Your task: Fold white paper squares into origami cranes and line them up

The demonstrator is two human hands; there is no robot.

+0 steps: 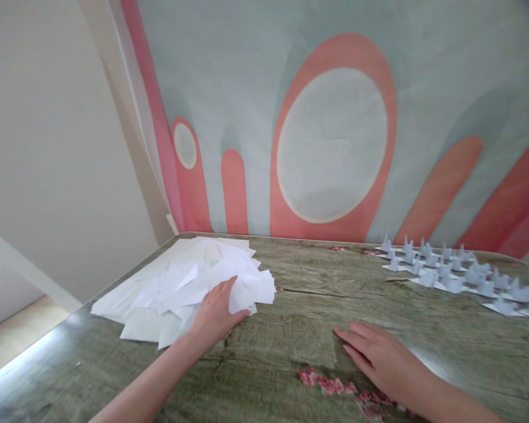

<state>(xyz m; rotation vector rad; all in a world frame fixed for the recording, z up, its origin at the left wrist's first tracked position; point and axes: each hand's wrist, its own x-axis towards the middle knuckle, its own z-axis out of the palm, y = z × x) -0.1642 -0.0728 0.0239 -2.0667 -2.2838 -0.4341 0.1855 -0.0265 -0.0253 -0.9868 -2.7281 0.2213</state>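
Observation:
A large loose pile of white paper sheets (158,288) lies fanned out at the left of the table. My left hand (218,308) reaches onto the pile's near right edge, fingers stretched over the sheets and thumb apart. No sheet is visibly lifted by it. My right hand (377,352) rests palm down on the wood-patterned table (291,335), fingers extended, holding nothing. Pink printed blossoms (330,383) show on the surface just left of that hand. Rows of small folded white paper cranes (445,273) stand to the far right.
Behind the table's back edge rises a wall covering (255,88) of grey-green with coral shapes. A plain pale wall (62,147) is at the left. Past the table's left edge a patch of light floor (22,323) shows.

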